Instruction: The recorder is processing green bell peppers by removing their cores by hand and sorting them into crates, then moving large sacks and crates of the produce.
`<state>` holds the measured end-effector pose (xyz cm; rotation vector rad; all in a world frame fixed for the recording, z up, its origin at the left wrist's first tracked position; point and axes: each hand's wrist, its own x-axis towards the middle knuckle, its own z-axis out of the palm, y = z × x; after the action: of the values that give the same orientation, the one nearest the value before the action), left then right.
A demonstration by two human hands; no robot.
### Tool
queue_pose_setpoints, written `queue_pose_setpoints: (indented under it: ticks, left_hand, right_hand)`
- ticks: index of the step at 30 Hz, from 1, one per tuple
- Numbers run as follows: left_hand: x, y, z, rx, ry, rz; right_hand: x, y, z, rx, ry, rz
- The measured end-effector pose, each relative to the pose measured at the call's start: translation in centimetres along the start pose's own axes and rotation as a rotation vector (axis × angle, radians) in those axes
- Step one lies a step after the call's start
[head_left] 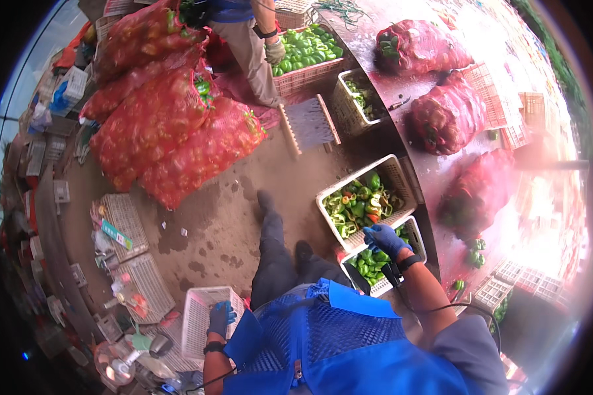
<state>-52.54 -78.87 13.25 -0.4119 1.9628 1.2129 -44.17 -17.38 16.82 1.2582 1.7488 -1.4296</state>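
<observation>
My right hand (387, 241), in a blue glove, is over the meeting edges of two white plastic crates. Its fingers are curled together, and what they hold, if anything, is hidden. The farther crate (407, 176) contains cut and broken green pepper pieces with a few red ones. Whole green peppers (374, 266) fill part of the nearer crate. My left hand (221, 318), also blue-gloved, hangs beside an upright white crate (194, 322) at my left. Its fingers are loosely bent and apart, with nothing visible in them.
Large red mesh sacks (158, 125) are piled at left. A low folding stool (310, 124) stands ahead, near another person's gloved hand (275, 51) and a crate of green peppers (310, 49). More red sacks (448, 112) lie on the raised surface at right, with a knife (399, 104).
</observation>
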Motion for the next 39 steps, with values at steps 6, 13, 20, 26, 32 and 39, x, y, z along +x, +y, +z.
queue_pose_setpoints:
  ticks: [6, 13, 20, 26, 32, 39]
  left_hand:
    - [11.1, 9.7, -2.4, 0.325, -0.159, 0.179]
    - [25.8, 30.6, -3.0, 0.191, -0.143, -0.175]
    - [33.0, 45.4, 3.9, 0.268, -0.214, -0.055]
    - [34.4, 50.3, 10.6, 0.371, -0.301, 0.034]
    - [37.5, 49.3, 15.3, 0.482, -0.329, -0.083]
    - [48.3, 52.1, 19.0, 0.614, -0.444, 0.086]
  right_hand:
    - [0.0, 6.0, 0.2, -0.183, 0.025, 0.021]
    - [-1.5, -3.0, 1.5, 0.42, 0.101, 0.336]
    - [1.2, -5.7, 1.4, 0.565, 0.143, 0.279]
    - [6.6, -11.6, -4.6, 0.328, 0.136, 0.259]
    - [11.6, -11.0, -9.5, 0.142, 0.277, 0.16]
    - [16.0, -19.4, -11.7, 0.174, 0.313, 0.195]
